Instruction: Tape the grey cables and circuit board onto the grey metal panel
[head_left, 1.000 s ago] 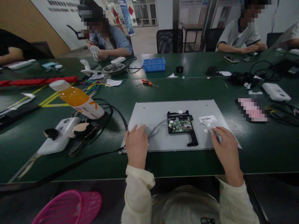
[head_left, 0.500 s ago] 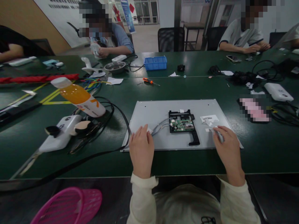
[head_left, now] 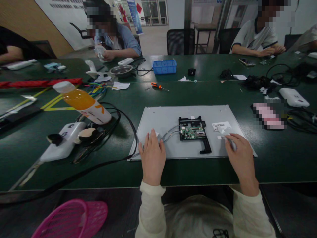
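Observation:
A pale grey flat panel (head_left: 170,114) lies on the green table before me. On its middle sits a black plastic bracket (head_left: 207,145) with a green circuit board (head_left: 193,132) in it. Grey cables (head_left: 170,132) run from the board's left side towards my left hand (head_left: 153,158), whose fingers are stretched and apart over the panel's left front part. Something small and white shows behind those fingertips. At the panel's right front edge my right hand (head_left: 239,158) has thumb and fingers drawn together around a small greyish thing, mostly hidden. Just beyond its fingertips is a white printed label (head_left: 221,126).
To the left lie an orange drink bottle (head_left: 83,103), a white device (head_left: 65,140) and a black strap (head_left: 99,164). Farther back are an orange screwdriver (head_left: 159,86) and a blue basket (head_left: 164,67). A pink phone (head_left: 268,115) lies right. Several people sit around the table.
My left hand has shifted slightly right, and its fingers have spread farther apart. My right hand stays almost where it was; panel and board have not moved.

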The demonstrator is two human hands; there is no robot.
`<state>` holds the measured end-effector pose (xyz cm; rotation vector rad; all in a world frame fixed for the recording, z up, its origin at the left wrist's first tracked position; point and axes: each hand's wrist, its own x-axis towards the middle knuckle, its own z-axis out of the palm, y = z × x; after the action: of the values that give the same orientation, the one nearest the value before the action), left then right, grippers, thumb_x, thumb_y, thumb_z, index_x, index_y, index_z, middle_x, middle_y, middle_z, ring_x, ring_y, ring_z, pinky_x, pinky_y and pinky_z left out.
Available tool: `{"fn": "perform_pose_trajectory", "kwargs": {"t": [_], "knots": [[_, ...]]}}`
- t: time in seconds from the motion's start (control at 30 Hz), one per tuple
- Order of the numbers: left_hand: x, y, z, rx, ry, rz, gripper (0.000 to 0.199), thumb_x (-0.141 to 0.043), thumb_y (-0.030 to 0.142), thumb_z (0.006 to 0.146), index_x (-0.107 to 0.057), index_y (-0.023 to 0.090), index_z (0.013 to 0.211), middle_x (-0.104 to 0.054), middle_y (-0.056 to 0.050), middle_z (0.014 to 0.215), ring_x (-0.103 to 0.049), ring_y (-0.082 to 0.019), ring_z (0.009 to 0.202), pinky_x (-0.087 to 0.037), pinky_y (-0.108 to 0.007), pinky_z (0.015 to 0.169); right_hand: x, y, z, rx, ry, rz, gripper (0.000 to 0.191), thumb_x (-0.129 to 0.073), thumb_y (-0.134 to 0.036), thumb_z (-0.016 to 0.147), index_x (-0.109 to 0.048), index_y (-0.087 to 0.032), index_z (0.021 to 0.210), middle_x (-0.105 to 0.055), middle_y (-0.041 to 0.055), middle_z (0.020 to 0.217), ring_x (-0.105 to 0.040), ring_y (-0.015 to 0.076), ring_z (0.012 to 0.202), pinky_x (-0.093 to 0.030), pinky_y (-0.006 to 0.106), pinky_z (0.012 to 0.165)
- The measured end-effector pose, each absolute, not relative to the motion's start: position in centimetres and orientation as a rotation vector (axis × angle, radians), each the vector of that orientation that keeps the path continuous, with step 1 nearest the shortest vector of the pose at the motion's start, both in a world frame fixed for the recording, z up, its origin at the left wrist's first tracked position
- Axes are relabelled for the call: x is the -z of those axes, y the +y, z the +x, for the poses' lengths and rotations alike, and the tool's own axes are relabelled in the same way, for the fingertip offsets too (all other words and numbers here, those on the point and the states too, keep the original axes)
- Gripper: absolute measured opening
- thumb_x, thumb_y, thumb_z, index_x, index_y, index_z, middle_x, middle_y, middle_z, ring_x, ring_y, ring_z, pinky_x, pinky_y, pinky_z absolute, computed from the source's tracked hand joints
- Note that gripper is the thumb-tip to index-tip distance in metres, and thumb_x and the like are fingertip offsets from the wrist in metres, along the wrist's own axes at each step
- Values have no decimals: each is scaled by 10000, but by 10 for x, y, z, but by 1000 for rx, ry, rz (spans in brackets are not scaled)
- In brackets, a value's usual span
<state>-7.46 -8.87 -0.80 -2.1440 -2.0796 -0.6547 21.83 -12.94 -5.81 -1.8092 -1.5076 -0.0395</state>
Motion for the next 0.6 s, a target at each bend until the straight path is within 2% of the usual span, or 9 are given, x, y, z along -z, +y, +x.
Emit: {"fn": "perform_pose_trajectory", "kwargs": {"t": [0.2, 0.37, 0.6], "knots": [[5, -94, -62, 685, -2022, -2203, 488, -343, 228, 962, -339, 98, 1432, -443, -196, 1451, -379, -302, 1379, -323, -575, 1089, 57, -132, 216, 79, -1500, -1823, 325, -478, -390, 907, -666, -175, 1064, -629, 137, 1139, -553, 269, 1111, -429, 497, 988], [-3, -108, -28, 692, -1847, -2528, 488, -375, 236, 972, -318, 127, 1444, -364, -161, 1512, -305, -265, 1422, -321, -505, 1125, 51, -129, 210, 99, -1555, -1792, 331, -458, -358, 920, -654, -165, 1103, -629, 139, 1184, -513, 272, 1211, -408, 491, 1040], [6, -115, 1, 619, -1651, -2744, 474, -382, 230, 978, -328, 157, 1444, -285, -114, 1558, -221, -238, 1456, -303, -474, 1146, 14, -113, 215, 50, -1860, -1686, 358, -427, -311, 929, -602, -177, 1211, -615, 123, 1254, -506, 261, 1247, -408, 469, 1056]]}}
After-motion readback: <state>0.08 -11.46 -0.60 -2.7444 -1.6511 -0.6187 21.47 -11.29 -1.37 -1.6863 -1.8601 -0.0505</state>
